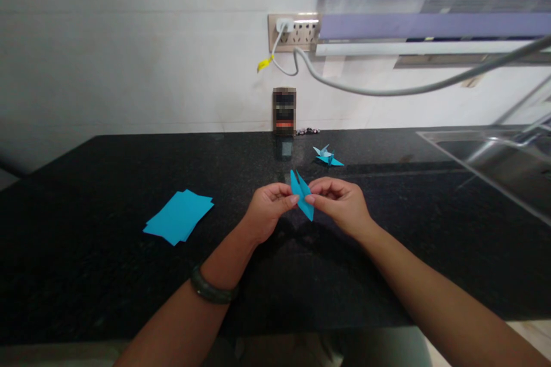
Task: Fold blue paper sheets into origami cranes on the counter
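Both my hands hold one folded piece of blue paper (301, 194) above the black counter (107, 275). My left hand (267, 210) pinches its left side with thumb and fingers closed. My right hand (340, 203) pinches its right side the same way. The paper has two pointed tips upward and one point downward. A dark band sits on my left wrist.
A small stack of flat blue paper sheets (178, 215) lies to the left. A finished blue paper crane (328, 156) rests farther back. A small box (284, 111) stands against the wall under a socket strip (294, 31) with a cable. A steel sink (495, 163) is at right.
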{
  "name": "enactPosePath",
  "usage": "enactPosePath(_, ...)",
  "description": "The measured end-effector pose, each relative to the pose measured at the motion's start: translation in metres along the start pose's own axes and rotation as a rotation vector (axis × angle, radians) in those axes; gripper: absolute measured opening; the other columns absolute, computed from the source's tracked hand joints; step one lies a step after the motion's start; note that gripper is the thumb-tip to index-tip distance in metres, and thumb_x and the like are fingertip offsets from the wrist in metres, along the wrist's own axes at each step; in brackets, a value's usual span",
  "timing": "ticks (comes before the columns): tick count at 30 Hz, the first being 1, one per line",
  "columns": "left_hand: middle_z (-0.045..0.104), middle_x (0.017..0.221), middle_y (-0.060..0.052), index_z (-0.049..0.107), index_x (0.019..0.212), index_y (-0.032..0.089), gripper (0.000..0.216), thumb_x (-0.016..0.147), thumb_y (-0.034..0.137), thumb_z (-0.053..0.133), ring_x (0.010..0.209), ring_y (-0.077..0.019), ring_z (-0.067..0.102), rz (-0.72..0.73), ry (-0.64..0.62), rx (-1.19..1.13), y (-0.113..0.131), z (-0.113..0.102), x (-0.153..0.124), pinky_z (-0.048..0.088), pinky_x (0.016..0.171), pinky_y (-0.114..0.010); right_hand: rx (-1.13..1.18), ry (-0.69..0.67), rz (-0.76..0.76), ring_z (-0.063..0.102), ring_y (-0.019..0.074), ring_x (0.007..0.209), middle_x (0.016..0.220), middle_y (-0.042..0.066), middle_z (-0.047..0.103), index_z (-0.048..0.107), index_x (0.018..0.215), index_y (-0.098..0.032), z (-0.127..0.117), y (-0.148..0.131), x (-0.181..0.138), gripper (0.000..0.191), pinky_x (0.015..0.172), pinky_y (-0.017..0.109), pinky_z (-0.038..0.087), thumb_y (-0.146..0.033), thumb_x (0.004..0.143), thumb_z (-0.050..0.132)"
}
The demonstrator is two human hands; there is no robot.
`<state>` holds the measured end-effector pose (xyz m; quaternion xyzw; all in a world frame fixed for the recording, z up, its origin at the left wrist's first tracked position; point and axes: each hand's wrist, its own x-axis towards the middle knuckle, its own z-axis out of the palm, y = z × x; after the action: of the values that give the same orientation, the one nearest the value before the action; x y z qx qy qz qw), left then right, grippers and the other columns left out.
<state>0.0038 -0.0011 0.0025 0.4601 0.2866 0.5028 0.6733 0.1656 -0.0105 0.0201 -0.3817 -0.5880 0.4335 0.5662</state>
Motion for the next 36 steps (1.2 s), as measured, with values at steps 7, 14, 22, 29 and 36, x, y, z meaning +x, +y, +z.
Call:
enactPosePath(7,0.068,0.068,-0.003,0.068,0.072,0.012,0.018,0.059,0.022,0.075,0.062,-0.0114,0.060,-0.016,0.078,0.029,0.001,0.003,0.000,0.047,0.067,-0.026,-0.127,0.016,-0.083,0.060,0.0144,0.069,0.074,0.004,0.065,0.068,0.063,-0.018,-0.002,0.002,0.000,0.004,0.063,0.028,0.048,-0.021,0.064,0.070)
enactPosePath(14,0.068,0.068,-0.004,0.068,0.074,0.012,0.021,0.057,0.023,0.075,0.061,-0.0114,0.060,0.013,0.188,0.089,0.003,0.009,0.001,0.048,0.063,-0.025,-0.002,0.052,0.050,0.057,0.0117,0.064,0.069,0.001,0.063,0.064,0.059,-0.017,0.003,0.004,0.001,0.010,0.061,0.026,0.046,-0.022,0.060,0.073)
enactPosePath(22,0.068,0.071,-0.004,0.065,0.091,0.011,0.034,0.061,0.024,0.074,0.064,-0.0132,0.062,-0.070,0.118,0.019,0.001,0.006,0.000,0.049,0.065,-0.027,0.292,0.016,0.378,0.059,0.0112,0.059,0.067,0.000,0.065,0.064,0.082,-0.016,0.005,0.003,0.002,0.034,0.061,0.027,0.048,-0.023,0.052,0.078)
enactPosePath(29,0.068,0.071,-0.005,0.065,0.077,0.010,0.030,0.057,0.030,0.076,0.063,-0.0126,0.062,-0.230,0.116,0.130,0.004,0.008,-0.001,0.047,0.062,-0.025,0.215,-0.001,0.448,0.057,0.0087,0.052,0.062,0.000,0.064,0.064,0.068,-0.013,0.005,0.006,0.002,0.023,0.054,0.023,0.046,-0.022,0.052,0.077)
enactPosePath(36,0.062,0.054,0.000,0.058,0.061,0.012,0.030,0.051,0.032,0.078,0.047,-0.0079,0.054,-0.168,0.202,0.182,0.002,0.005,0.001,0.043,0.051,-0.022,0.287,-0.066,0.534,0.058,0.0097,0.050,0.056,-0.002,0.061,0.058,0.063,-0.014,0.010,0.008,-0.001,0.025,0.052,0.024,0.049,-0.030,0.056,0.076)
